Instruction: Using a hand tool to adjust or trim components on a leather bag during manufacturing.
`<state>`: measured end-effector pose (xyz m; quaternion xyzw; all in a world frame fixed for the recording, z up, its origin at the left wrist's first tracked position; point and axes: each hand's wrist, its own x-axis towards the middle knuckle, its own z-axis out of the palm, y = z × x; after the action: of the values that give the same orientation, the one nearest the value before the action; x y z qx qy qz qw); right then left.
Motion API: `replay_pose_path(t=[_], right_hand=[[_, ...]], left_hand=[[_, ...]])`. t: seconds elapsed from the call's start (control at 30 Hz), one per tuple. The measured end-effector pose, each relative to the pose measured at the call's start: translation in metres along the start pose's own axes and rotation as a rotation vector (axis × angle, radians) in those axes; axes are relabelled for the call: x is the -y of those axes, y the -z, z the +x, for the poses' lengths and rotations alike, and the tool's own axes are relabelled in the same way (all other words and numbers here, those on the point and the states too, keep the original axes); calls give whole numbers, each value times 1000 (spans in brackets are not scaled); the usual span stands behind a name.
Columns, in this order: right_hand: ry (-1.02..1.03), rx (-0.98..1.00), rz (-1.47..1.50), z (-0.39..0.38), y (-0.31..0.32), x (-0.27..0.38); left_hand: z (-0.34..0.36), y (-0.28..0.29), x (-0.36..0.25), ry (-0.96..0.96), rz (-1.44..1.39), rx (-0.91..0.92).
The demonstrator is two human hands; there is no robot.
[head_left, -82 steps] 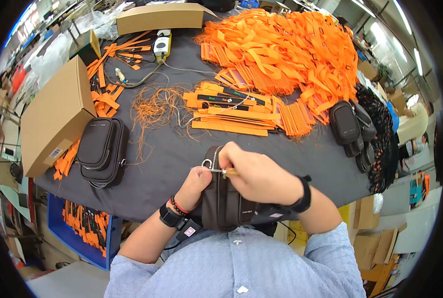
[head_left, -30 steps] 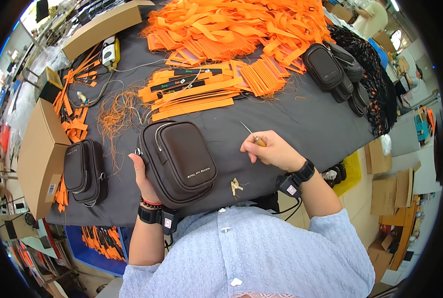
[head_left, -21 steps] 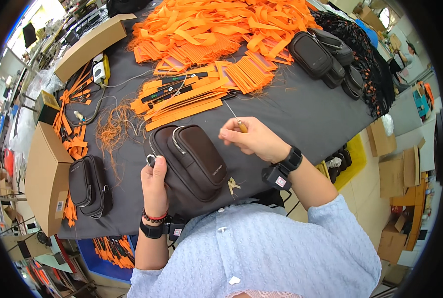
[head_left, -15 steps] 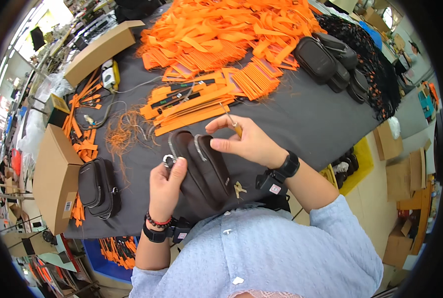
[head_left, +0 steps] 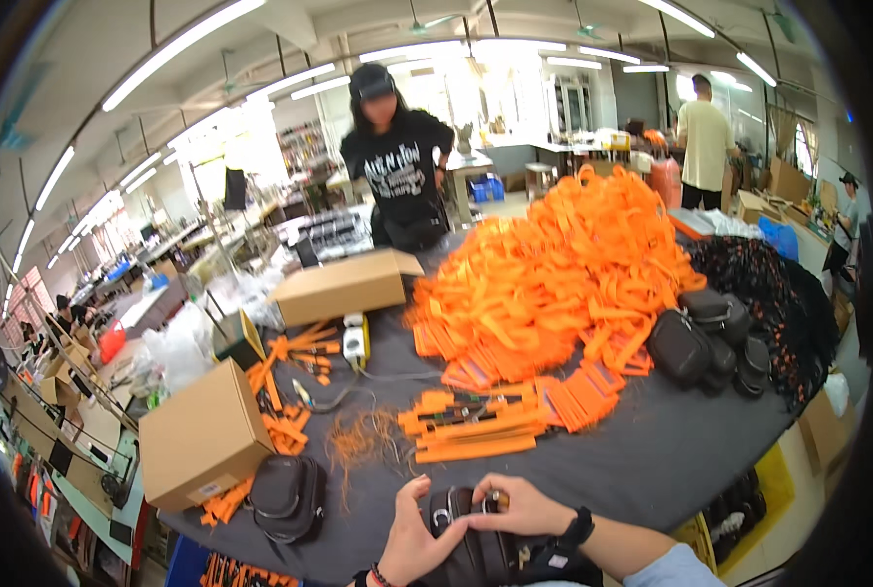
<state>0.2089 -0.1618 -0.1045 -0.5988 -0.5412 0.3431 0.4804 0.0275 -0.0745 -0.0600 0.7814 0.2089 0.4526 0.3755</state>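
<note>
At the table's near edge, a small dark brown zip bag (head_left: 468, 561) stands between my hands, with silver zips along its top. My left hand (head_left: 419, 541) grips its left side, the thumb lying across the front and the index finger raised. My right hand (head_left: 523, 511) is at the bag's upper right, its bent fingers closed around a small slim tool (head_left: 501, 500) with a yellowish handle. Most of that tool is hidden by the fingers. The two hands are close together, and the bag's lower part runs out of the picture.
A similar dark bag (head_left: 288, 497) lies left, beside a cardboard box (head_left: 206, 433). Orange strips (head_left: 481, 430) and a large heap of orange straps (head_left: 564, 264) lie ahead. More dark bags (head_left: 681, 345) sit right. A person in black (head_left: 397, 166) stands beyond the table.
The view has tilted up, bringing the room and people into sight, so my hands and the bag appear lower. My right hand has come in against the bag's top, closer to my left.
</note>
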Motion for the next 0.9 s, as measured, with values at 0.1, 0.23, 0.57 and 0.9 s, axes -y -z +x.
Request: replay_pose_path(t=[0.1, 0.23, 0.57, 0.9], right_hand=[[-53, 71, 54, -2, -2, 0], [-73, 34, 124, -16, -2, 19], [-33, 53, 155, -22, -8, 40], [273, 33, 91, 0, -43, 46]], left_hand=[[10, 17, 11, 20, 52, 451], [13, 21, 2, 36, 95, 428], [50, 41, 40, 293, -68, 1250], [49, 48, 90, 794, -449, 1672]])
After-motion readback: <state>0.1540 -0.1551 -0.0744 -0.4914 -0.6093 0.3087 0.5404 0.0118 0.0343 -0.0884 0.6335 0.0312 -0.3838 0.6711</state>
